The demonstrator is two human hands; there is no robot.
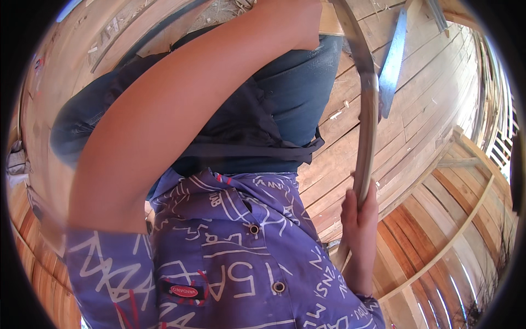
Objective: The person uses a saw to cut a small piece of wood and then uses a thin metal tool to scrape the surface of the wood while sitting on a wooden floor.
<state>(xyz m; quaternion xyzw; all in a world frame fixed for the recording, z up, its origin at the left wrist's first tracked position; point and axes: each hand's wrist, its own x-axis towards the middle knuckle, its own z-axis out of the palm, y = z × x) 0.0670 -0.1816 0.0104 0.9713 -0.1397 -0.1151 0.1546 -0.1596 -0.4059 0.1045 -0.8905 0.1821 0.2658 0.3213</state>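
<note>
My left forearm reaches across my lap, and my left hand (303, 22) is at the top edge, where its fingers are cut off from view. Beside it lies a pale piece of wood (332, 23); whether the hand grips it, I cannot tell. My right hand (359, 214) is closed around the wooden handle of a long tool (369, 118), low on the right. From there the tool runs up past my knee, with a dark metal upper part that leaves the view at the top. Its working end is hidden.
A bluish saw blade (393, 66) lies on the plank floor (422, 104) right of the long tool. Wood shavings (338, 111) are scattered about. Curved planks (422, 236) with a thin rib line the lower right. My bent legs (296, 82) lie under the left forearm.
</note>
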